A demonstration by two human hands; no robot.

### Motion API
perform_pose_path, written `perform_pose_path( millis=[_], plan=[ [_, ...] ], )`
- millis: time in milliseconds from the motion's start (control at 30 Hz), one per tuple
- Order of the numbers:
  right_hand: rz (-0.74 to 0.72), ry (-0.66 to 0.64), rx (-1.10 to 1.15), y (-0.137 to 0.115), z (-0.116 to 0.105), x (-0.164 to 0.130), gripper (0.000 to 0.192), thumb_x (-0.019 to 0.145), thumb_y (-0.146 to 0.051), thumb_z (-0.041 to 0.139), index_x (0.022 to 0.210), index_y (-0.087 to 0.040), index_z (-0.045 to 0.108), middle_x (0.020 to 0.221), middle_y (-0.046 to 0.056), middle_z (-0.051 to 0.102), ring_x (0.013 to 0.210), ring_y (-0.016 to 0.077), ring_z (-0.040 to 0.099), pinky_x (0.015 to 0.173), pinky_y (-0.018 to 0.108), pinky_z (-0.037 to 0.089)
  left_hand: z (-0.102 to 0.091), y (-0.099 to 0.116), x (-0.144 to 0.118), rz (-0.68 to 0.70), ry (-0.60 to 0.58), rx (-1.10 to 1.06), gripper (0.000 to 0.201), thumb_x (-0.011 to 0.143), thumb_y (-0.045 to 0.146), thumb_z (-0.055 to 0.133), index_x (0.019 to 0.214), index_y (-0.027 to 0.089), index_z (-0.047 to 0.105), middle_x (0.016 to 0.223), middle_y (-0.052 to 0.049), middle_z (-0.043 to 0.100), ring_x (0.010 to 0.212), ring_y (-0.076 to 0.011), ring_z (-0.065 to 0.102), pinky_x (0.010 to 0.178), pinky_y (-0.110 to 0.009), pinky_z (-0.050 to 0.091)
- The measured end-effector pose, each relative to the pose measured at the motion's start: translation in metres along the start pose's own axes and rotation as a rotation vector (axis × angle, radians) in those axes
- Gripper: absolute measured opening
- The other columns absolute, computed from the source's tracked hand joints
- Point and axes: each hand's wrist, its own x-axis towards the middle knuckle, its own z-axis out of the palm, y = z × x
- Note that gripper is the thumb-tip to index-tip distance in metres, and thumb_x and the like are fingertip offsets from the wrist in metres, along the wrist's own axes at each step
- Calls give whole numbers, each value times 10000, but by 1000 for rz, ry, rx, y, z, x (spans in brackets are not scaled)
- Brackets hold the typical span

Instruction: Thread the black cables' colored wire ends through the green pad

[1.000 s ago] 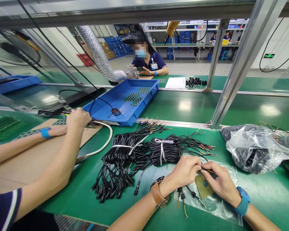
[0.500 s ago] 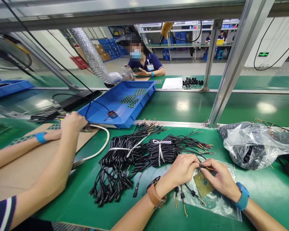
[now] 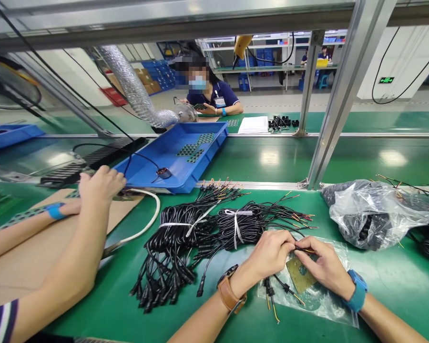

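Observation:
My left hand [image 3: 271,252] and my right hand [image 3: 321,263] meet fingertip to fingertip at the front right, both closed in a pinch on a thin black cable with yellow-orange wire ends. Partly under my right fingers is a square brownish-yellow plate [image 3: 300,283] with a hole in it. That plate rests on a clear plastic bag [image 3: 329,307], which lies flat on the green tabletop. Short black cable ends [image 3: 285,287] with bare-tipped wires stick out below my left hand. Fingers cover the exact spot being gripped.
Two tied bundles of black cables, one with connectors [image 3: 164,281] and another [image 3: 238,224], lie to the left. A plastic bag of black parts [image 3: 375,219] sits right. A co-worker's arms [image 3: 82,243] work at left by a blue tray [image 3: 153,157]. A metal post [image 3: 338,105] rises behind.
The view has shifted slightly. My hands keep their pinch in nearly the same place, while the wire ends below my left hand have moved closer together. The co-worker's arms at left have moved a little.

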Motion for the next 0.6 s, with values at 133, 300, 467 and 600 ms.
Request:
perform_pose_path(
  millis=[133,300,467,600],
  plan=[
    [-23,-12,-47,-6,0,2,109,1013,-255,564,1011,-218,667,897,29,741,759,178,691,699,271,533,-1,3,0,-3,-16,18,168,891,94,542,764,172,621,754,-18,689,707,-163,622,678,-266,409],
    [-175,36,-191,-19,-37,4,213,987,-355,657,1153,-221,662,970,65,748,829,218,712,736,314,574,-24,15,1,-30,-60,-13,158,912,129,556,797,175,654,787,-12,702,732,-153,633,702,-255,431],
    [-221,372,-581,-15,-116,-4,230,1021,-229,527,848,-231,678,813,40,735,698,206,692,666,325,524,-57,19,-4,29,-362,-34,133,874,120,604,832,179,715,794,-2,726,742,-147,658,731,-236,468],
    [-45,275,-1022,9,-146,-5,246,1006,-286,495,826,-215,647,863,86,709,746,263,655,682,382,496,-45,15,-5,75,-287,94,191,964,152,543,930,174,730,849,-30,731,775,-161,663,756,-258,488]
  ],
)
